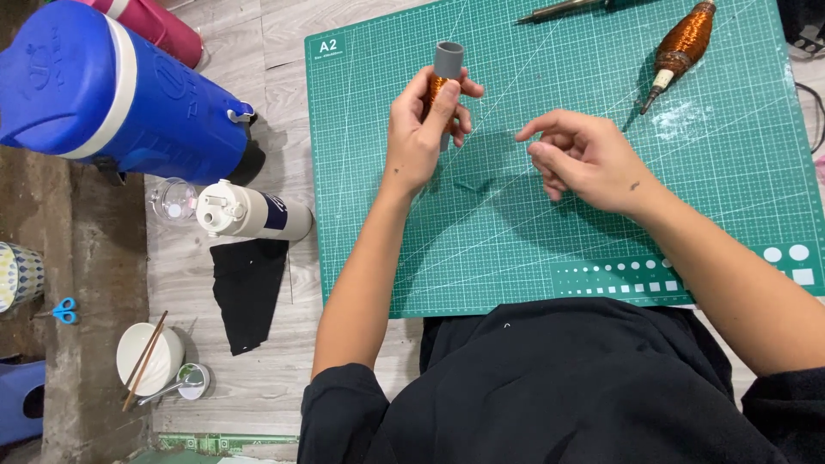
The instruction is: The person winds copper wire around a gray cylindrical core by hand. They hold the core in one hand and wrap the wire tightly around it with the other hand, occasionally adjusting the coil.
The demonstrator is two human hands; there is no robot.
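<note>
Our left hand point(421, 129) grips a grey tube point(446, 69) partly wound with copper wire above the green mat point(516, 232), while our right hand point(584, 159) hovers nearby, loosely curled and empty, winding seemingly unfinished.

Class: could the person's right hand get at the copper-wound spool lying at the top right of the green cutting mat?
Probably yes: the right hand is empty, and only bare green cutting mat lies between it and the copper-wound spool.
</note>
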